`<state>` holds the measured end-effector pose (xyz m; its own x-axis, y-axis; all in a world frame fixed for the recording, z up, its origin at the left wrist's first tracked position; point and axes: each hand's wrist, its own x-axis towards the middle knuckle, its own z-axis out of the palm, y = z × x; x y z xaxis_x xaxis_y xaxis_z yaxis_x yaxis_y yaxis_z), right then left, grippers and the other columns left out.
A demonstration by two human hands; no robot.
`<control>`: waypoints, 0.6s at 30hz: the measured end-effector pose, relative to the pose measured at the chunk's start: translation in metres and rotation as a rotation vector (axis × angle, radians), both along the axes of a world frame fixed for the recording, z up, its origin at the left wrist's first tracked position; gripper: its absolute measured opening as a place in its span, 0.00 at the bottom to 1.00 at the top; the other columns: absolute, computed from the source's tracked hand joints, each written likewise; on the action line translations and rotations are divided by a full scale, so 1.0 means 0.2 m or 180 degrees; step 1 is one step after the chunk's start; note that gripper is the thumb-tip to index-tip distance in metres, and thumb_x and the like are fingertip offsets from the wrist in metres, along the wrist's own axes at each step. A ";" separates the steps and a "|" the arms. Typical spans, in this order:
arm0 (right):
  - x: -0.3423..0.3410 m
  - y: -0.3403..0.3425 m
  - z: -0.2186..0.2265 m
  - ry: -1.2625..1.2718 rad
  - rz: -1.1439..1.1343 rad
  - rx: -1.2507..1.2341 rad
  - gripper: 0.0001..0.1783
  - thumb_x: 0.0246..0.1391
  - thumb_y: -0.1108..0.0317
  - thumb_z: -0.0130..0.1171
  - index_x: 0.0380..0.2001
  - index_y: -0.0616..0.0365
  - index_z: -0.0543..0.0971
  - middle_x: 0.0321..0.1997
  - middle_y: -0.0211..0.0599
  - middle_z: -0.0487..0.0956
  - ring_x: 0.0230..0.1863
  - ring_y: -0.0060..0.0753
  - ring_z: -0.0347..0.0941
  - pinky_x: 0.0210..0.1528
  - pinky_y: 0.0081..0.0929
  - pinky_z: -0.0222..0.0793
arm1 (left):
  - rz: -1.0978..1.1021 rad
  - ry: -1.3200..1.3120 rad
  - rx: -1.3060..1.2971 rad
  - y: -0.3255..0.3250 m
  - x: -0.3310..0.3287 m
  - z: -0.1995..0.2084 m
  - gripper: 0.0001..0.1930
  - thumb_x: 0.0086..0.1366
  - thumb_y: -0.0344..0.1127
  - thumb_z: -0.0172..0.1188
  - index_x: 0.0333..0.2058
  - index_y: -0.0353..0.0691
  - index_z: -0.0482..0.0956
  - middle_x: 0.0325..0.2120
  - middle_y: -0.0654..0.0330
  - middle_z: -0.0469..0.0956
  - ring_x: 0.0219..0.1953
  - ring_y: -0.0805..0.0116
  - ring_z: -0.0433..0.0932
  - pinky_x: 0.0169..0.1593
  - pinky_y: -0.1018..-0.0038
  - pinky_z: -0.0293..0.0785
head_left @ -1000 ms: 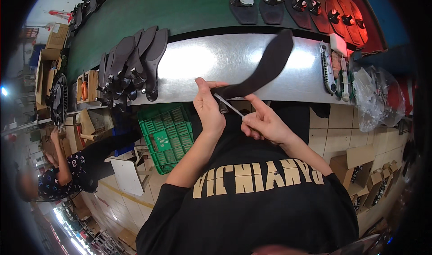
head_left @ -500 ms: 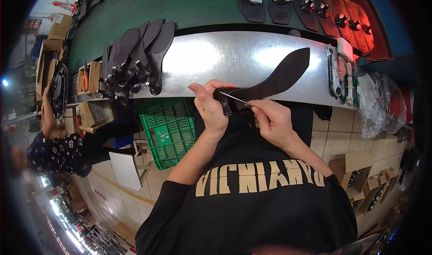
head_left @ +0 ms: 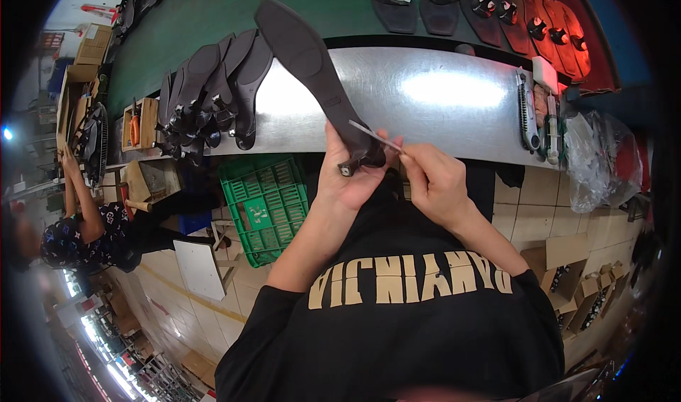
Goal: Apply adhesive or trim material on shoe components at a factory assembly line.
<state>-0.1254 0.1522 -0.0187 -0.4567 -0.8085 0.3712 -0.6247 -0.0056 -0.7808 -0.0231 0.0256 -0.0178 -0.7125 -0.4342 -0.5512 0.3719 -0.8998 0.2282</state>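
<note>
My left hand (head_left: 340,185) holds a dark high-heeled shoe sole (head_left: 312,65) by its heel end, fingers wrapped around it. The sole's wide toe end points up and left over the bench, its underside toward me. In my right hand (head_left: 436,189) a thin grey metal strip-like tool (head_left: 370,134) is pinched between thumb and fingers. The tool's tip overlaps the narrow part of the sole near the heel; whether it touches cannot be made out. Left of the held sole, several similar dark heeled soles (head_left: 245,75) lie heaped on the metal bench edge.
The metal bench top (head_left: 418,83) borders a green belt (head_left: 213,12). Sandals stand along the far right. A utility knife (head_left: 526,111) and a syringe-like tube (head_left: 552,136) lie at the right end, beside plastic bags (head_left: 596,161). Below is a green crate (head_left: 266,210). Another person (head_left: 92,228) works at left.
The sole has swung from pointing right to pointing up and left, turning its underside toward me. My left hand has rolled palm-up under the heel. The right hand has shifted slightly, still with the tool.
</note>
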 end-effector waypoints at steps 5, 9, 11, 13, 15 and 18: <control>0.01 -0.01 -0.01 0.0106 0.0012 -0.0019 0.03 0.53 0.76 0.58 0.31 0.61 0.75 0.25 0.42 0.76 0.25 0.46 0.74 0.26 0.34 0.69 | 0.0200 -0.0338 0.0050 -0.02 0.03 -0.07 0.28 0.67 0.64 0.42 0.29 0.43 0.74 0.20 0.62 0.74 0.23 0.68 0.73 0.33 0.71 0.72; 0.02 0.01 0.04 -0.0063 0.0093 -0.0109 0.03 0.52 0.76 0.58 0.31 0.60 0.74 0.25 0.43 0.76 0.25 0.47 0.74 0.25 0.35 0.68 | 0.0174 -0.0770 -0.0807 -0.03 0.00 -0.08 0.28 0.67 0.65 0.42 0.31 0.43 0.73 0.20 0.64 0.72 0.22 0.70 0.73 0.30 0.73 0.71; 0.04 0.01 0.01 0.0062 0.0189 0.0132 0.04 0.52 0.76 0.58 0.31 0.60 0.74 0.25 0.42 0.75 0.26 0.47 0.75 0.25 0.35 0.68 | 0.0367 -0.0855 -0.1144 -0.03 -0.01 -0.06 0.29 0.67 0.65 0.43 0.33 0.41 0.73 0.21 0.65 0.73 0.22 0.72 0.73 0.27 0.75 0.69; 0.07 0.00 -0.02 -0.0036 0.0227 0.0117 0.04 0.52 0.76 0.58 0.31 0.60 0.74 0.25 0.42 0.75 0.26 0.47 0.75 0.25 0.35 0.68 | 0.0361 -0.0938 -0.1122 -0.03 -0.05 -0.04 0.29 0.65 0.66 0.44 0.31 0.43 0.73 0.17 0.64 0.71 0.20 0.69 0.72 0.28 0.73 0.70; 0.09 0.00 -0.03 -0.0124 0.0267 0.0095 0.04 0.52 0.76 0.58 0.31 0.60 0.73 0.25 0.42 0.75 0.26 0.46 0.75 0.25 0.34 0.68 | 0.0360 -0.1012 -0.1106 -0.04 -0.08 -0.03 0.28 0.64 0.67 0.46 0.29 0.45 0.72 0.13 0.62 0.69 0.18 0.65 0.72 0.30 0.70 0.71; 0.08 0.01 0.00 -0.0310 0.0400 0.0127 0.05 0.52 0.76 0.58 0.32 0.60 0.73 0.25 0.42 0.75 0.25 0.45 0.74 0.26 0.35 0.69 | 0.0271 -0.0980 -0.1212 -0.05 -0.08 -0.01 0.29 0.68 0.63 0.44 0.34 0.37 0.74 0.24 0.65 0.75 0.23 0.74 0.74 0.27 0.75 0.71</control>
<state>-0.1087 0.1535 -0.0181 -0.3832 -0.8748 0.2965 -0.5425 -0.0467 -0.8388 -0.0395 0.0152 -0.0207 -0.4949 -0.6952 -0.5213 0.3040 -0.7006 0.6456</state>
